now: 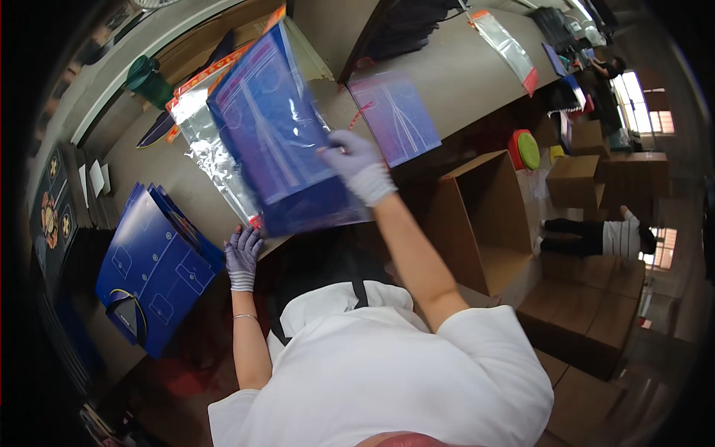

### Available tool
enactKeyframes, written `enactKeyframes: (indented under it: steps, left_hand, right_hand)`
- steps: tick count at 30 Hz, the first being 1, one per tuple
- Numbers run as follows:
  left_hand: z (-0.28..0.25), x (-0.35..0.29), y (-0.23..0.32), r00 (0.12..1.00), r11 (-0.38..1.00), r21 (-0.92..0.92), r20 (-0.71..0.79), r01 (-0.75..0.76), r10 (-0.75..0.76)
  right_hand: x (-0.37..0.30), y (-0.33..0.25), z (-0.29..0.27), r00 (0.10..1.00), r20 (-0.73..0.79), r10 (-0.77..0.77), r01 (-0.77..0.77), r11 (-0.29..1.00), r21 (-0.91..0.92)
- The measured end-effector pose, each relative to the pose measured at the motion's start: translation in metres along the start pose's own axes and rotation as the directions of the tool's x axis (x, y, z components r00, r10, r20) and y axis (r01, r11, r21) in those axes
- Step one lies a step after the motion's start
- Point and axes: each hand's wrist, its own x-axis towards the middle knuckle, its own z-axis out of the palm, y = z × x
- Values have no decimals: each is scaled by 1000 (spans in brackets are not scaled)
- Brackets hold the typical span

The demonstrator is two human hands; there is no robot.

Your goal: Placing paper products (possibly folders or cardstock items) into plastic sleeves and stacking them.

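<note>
My right hand, in a pale glove with a striped cuff, is closed on the right edge of a blue and purple printed folder in a clear plastic sleeve. The folder is tilted and partly blurred above the bench. A pile of clear plastic sleeves with orange edges lies under and left of it. By the pile's near red corner is my left hand, gloved too, its fingers stretched out and apart. Whether its fingertips touch the pile, I cannot tell. Another blue-purple folder lies flat on the bench to the right.
Blue printed folders stand in a stack at the left, beside dark printed boards. A green cup is at the back left. Another clear sleeve lies farther along the bench. An open cardboard box stands right; other people are beyond.
</note>
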Motion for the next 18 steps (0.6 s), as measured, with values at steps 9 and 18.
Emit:
enactKeyframes:
  steps: [9, 18]
  left_hand:
    - [3, -4, 9, 996, 996, -80, -80, 31, -38]
    - [101, -24, 38, 910, 225, 964, 36, -140, 412]
  right_hand:
    - [-58, 53, -389, 865, -464, -190, -114, 826, -551]
    - [82, 328, -283, 971, -152, -185, -6, 617, -787]
